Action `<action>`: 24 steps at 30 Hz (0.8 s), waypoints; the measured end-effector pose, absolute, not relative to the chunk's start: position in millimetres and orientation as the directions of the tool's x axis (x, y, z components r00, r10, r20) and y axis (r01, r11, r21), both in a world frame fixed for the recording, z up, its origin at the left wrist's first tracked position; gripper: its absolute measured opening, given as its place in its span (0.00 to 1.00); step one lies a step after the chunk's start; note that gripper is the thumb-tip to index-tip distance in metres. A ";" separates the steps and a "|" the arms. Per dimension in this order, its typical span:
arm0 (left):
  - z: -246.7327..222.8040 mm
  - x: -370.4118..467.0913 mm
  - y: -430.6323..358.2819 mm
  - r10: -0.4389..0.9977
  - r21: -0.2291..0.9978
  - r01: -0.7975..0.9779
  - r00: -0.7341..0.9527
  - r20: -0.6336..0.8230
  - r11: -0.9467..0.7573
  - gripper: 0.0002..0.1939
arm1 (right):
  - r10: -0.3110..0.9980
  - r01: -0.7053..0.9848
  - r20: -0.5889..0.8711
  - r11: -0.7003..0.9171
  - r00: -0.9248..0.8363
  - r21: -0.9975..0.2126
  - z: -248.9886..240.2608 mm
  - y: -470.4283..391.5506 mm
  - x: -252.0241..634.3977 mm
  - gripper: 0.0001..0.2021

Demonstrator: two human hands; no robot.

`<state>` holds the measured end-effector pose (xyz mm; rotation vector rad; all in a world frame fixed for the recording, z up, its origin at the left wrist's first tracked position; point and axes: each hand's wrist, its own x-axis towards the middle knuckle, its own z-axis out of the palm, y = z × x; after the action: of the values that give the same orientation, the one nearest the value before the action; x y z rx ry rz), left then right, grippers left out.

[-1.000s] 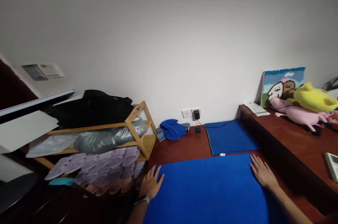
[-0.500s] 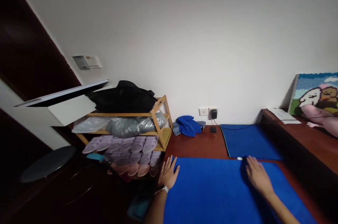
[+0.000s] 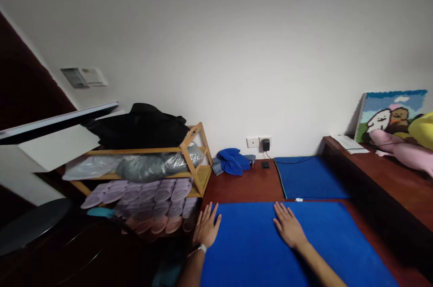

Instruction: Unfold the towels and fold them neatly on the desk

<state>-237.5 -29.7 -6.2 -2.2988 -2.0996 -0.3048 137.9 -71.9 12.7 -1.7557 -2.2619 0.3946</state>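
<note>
A large blue towel lies spread flat on the reddish-brown wooden surface. My left hand rests palm down at its far left corner, fingers stretched out, with a watch on the wrist. Near the middle of the towel's far edge, my right hand lies flat on the cloth, fingers stretched and the thumb apart. Neither hand grips anything. Just beyond the far edge lies a smaller, darker blue cloth with a white tag at its near edge.
A crumpled blue cloth lies by the wall, near a socket with a black plug. Left stands a wooden shoe rack with slippers and a black bag. A raised ledge at right holds a pink plush toy.
My right hand has slid left along the towel's far edge, closer to my left hand. My left hand stays at the corner. The view has shifted slightly to the right.
</note>
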 end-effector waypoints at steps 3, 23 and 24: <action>-4.9 -236.1 -28.1 0.985 0.110 0.990 0.073 0.159 -0.091 0.31 | 0.996 0.955 0.039 0.085 -0.077 -0.285 -8.3 -88.8 246.2 0.36; 3.3 -245.4 -38.7 0.991 0.097 0.990 0.089 0.096 -0.098 0.31 | 0.965 0.957 0.073 -0.238 0.253 -0.167 -60.8 -107.0 443.2 0.40; 3.3 -244.3 -39.6 0.991 0.104 0.989 0.091 0.100 -0.101 0.31 | 0.961 0.953 0.054 -0.258 0.270 -0.158 -56.9 -106.4 444.1 0.39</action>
<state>-244.3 -39.6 3.3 -2.3272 -2.1127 -0.2279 444.1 -106.4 -56.9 -2.3716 -1.8057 0.0791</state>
